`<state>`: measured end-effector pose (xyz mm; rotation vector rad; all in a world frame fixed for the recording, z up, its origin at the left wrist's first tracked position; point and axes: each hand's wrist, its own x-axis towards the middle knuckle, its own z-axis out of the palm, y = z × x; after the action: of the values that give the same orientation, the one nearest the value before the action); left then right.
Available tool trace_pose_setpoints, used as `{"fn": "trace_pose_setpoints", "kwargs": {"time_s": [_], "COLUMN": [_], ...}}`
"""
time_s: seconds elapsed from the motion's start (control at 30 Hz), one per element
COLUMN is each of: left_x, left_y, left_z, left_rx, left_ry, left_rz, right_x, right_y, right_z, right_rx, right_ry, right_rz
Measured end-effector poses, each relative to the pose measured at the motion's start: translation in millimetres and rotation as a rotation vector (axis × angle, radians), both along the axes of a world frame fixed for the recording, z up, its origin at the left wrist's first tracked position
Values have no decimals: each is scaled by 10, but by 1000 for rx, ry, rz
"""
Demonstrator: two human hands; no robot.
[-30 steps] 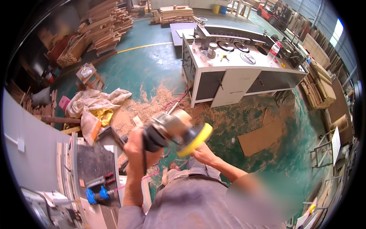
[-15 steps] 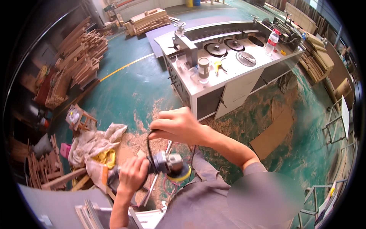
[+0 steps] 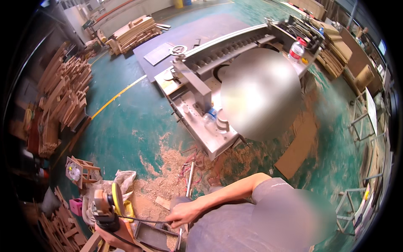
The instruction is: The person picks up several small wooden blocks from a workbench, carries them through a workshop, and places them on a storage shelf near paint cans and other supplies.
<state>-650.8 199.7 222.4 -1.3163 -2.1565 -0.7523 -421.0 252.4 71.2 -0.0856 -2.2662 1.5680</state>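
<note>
My left hand (image 3: 113, 237) is closed around the body of an angle grinder (image 3: 105, 216) at the lower left. The grinder is raised upright, and its round yellow pad (image 3: 117, 199) faces right. From it a black power cord (image 3: 145, 219) runs across to my right hand (image 3: 184, 213), whose fingers are closed on the cord in front of my body. A dark tray-like box (image 3: 147, 236) with wood shavings lies beneath the cord. Part of my left hand is hidden behind the tool.
A metal-topped machine (image 3: 191, 119) stands ahead, partly covered by a blurred patch; a red-capped bottle (image 3: 297, 49) stands on it. Wood shavings (image 3: 168, 159) litter the green floor. Stacked timber (image 3: 67, 92) lies left, a cardboard sheet (image 3: 297, 147) right, and a wooden stool (image 3: 82, 171) lower left.
The grinder has moved down and left in my left hand, its pad turning upright. My right hand has come down from near the machine's corner, still holding the cord. The view has shifted.
</note>
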Motion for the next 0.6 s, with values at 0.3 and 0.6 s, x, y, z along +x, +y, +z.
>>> {"fn": "trace_pose_setpoints", "kwargs": {"time_s": [0.3,0.6], "left_x": [-1338,-2607], "left_y": [591,1686], "left_z": [-867,-731], "left_rx": [-586,-181], "left_ry": [134,60], "left_rz": [-346,-501], "right_x": [-1041,-3770], "right_y": [2030,3464], "right_z": [1341,332], "right_rx": [1015,67], "right_ry": [381,-77], "right_rz": [-320,5]}}
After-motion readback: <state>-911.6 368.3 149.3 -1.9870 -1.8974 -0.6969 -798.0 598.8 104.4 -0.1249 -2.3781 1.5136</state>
